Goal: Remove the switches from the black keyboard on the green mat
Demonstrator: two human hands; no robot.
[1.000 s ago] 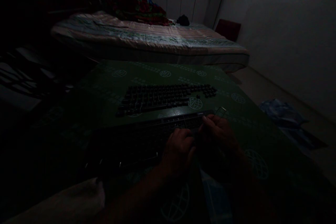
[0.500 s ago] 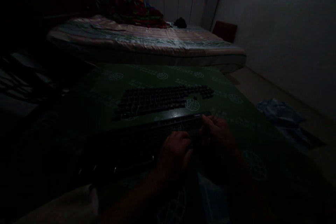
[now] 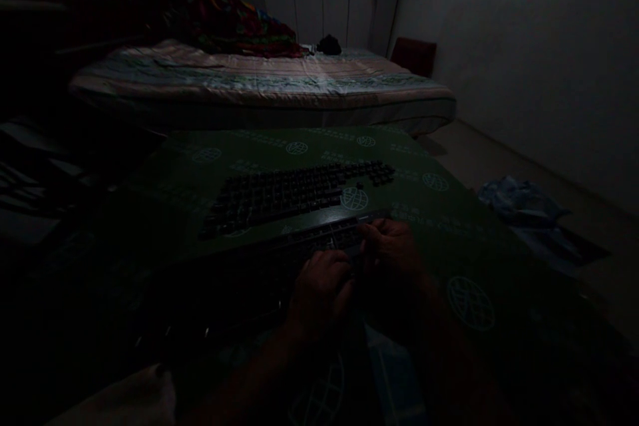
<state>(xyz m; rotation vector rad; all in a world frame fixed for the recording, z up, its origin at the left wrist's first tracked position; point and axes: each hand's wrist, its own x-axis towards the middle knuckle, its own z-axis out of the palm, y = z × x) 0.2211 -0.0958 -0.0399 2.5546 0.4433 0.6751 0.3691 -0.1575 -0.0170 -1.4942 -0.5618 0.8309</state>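
Observation:
The room is very dark. A dark keyboard frame (image 3: 319, 239) lies near me on a green mat (image 3: 449, 213) printed with white globes. Farther off, rows of loose black keycaps (image 3: 289, 193) are laid out on the mat. My left hand (image 3: 319, 289) rests curled over the right part of the keyboard frame. My right hand (image 3: 392, 253) sits beside it at the frame's right end, with its fingers closed. The two hands touch. What either hand holds is too dark to make out.
A mattress (image 3: 259, 86) with a striped sheet and a heap of coloured cloth (image 3: 234, 20) lies beyond the mat. A bluish cloth (image 3: 519, 200) lies on the floor at right. A dark red object (image 3: 413, 56) stands by the wall.
The view has swung a little to the right, so everything sits further left in the frame. A thin wire-like thing by my right hand a second ago no longer shows. My hands stay together.

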